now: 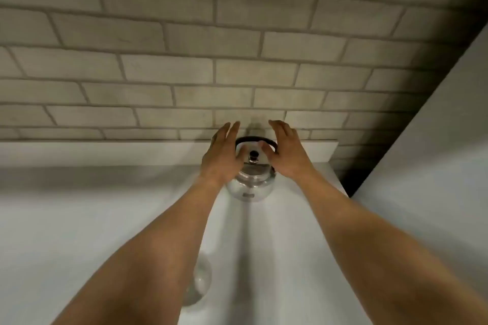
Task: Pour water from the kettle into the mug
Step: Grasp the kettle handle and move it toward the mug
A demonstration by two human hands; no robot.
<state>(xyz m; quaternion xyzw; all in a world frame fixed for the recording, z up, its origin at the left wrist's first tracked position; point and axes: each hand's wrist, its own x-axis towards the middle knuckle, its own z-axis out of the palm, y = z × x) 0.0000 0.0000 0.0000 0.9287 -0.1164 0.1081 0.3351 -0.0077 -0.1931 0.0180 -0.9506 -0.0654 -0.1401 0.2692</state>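
Observation:
A shiny steel kettle point(250, 185) with a black arched handle and a small lid knob stands on the white counter point(79, 219), close to the brick wall. My left hand point(223, 152) hovers at the kettle's left side, fingers apart, holding nothing. My right hand point(286, 152) is at its right side, fingers spread, the thumb near the handle. A clear glass mug point(201, 282) sits nearer to me, partly hidden under my left forearm.
A grey brick wall point(184, 60) rises right behind the kettle, above a low white ledge point(105, 152). A tall white panel point(435, 166) closes off the right side, with a dark gap beside it.

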